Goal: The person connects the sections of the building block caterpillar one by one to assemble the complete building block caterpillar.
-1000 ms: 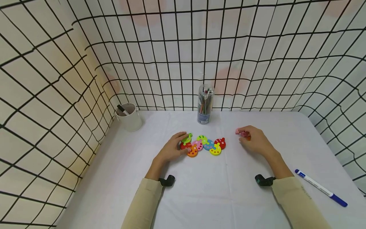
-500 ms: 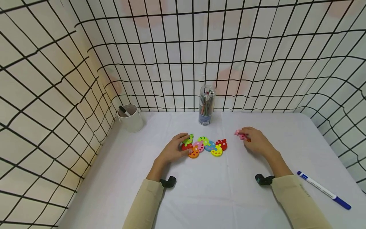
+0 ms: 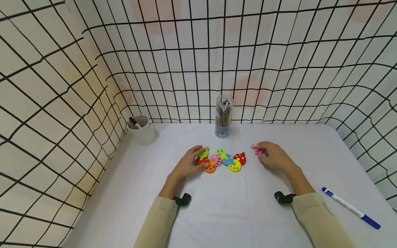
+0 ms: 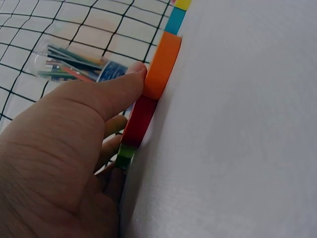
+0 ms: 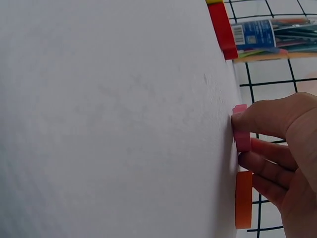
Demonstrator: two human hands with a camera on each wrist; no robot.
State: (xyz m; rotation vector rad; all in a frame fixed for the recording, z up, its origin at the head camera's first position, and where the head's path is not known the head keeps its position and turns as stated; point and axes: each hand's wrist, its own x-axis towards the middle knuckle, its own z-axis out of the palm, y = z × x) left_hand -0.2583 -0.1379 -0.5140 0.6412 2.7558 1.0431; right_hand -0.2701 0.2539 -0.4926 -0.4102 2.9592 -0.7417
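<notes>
My left hand [image 3: 189,162] grips the left end of a row of colourful round caterpillar puzzle pieces lying on the table. Its thumb is on the orange piece [image 4: 163,64]; its fingers reach round the red piece [image 4: 140,121] to the green face piece [image 3: 203,153]. Pink, green, blue, yellow and red pieces [image 3: 240,158] continue the row rightward. To the right of the row, my right hand [image 3: 274,156] pinches a loose pink piece [image 5: 241,130] between thumb and fingers, low at the tabletop. Another orange piece [image 5: 243,200] stands under that hand, mostly hidden in the head view.
Behind the row stands a clear jar [image 3: 223,117] of coloured pencils. A white bucket [image 3: 144,132] with a dark-capped marker is at the back left. A blue-capped marker [image 3: 350,206] lies beside the right forearm. Black wire mesh [image 3: 193,72] borders the white table [image 3: 217,213].
The right hand has moved slightly left with the pink piece, closer to the red end of the row. The left hand keeps its hold on the left end.
</notes>
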